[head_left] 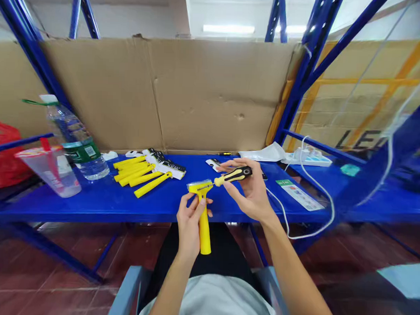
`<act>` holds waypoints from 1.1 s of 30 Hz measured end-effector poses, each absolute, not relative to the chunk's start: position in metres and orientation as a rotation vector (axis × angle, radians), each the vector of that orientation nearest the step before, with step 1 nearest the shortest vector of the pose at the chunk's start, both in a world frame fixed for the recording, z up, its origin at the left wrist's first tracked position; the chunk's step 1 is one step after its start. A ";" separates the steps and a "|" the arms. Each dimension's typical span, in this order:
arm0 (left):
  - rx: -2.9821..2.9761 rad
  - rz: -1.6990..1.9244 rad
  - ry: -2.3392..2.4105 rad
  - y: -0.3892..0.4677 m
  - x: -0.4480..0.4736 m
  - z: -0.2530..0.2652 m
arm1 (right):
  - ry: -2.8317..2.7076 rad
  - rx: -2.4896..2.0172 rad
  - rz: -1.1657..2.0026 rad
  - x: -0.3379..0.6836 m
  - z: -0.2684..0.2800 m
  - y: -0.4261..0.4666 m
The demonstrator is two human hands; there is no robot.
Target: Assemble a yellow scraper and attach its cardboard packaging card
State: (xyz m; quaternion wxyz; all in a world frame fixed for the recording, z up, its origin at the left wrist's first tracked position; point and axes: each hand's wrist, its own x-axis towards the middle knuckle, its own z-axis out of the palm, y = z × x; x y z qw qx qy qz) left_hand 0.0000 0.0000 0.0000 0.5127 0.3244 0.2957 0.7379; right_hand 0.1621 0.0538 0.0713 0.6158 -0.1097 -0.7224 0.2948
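My left hand (189, 223) grips the yellow scraper (203, 221) by its handle, head up, just in front of the blue shelf's edge. My right hand (250, 191) holds a screwdriver (234, 176) with a yellow and black handle. Its metal tip points left and touches the scraper's head. A pile of several yellow scraper handles (138, 173) lies on the blue shelf (101, 202) to the left. Beside them sit small black and white packs (166, 165).
A water bottle (77, 143) and a clear plastic cup (51, 170) stand at the left. A red bag (1, 155) sits further left. A white cable (312, 198), a power strip (308, 158) and a card (300, 195) lie at the right. Cardboard (198, 93) backs the shelf.
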 end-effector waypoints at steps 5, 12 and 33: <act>0.777 1.780 0.704 0.002 -0.001 0.002 | -1.587 -0.354 0.565 0.162 0.072 0.055; 0.755 1.786 0.687 0.000 -0.001 0.001 | -1.608 -0.320 0.675 0.163 0.073 0.055; 0.773 1.785 0.674 0.002 -0.002 -0.002 | -1.582 -0.361 0.684 0.155 0.066 0.055</act>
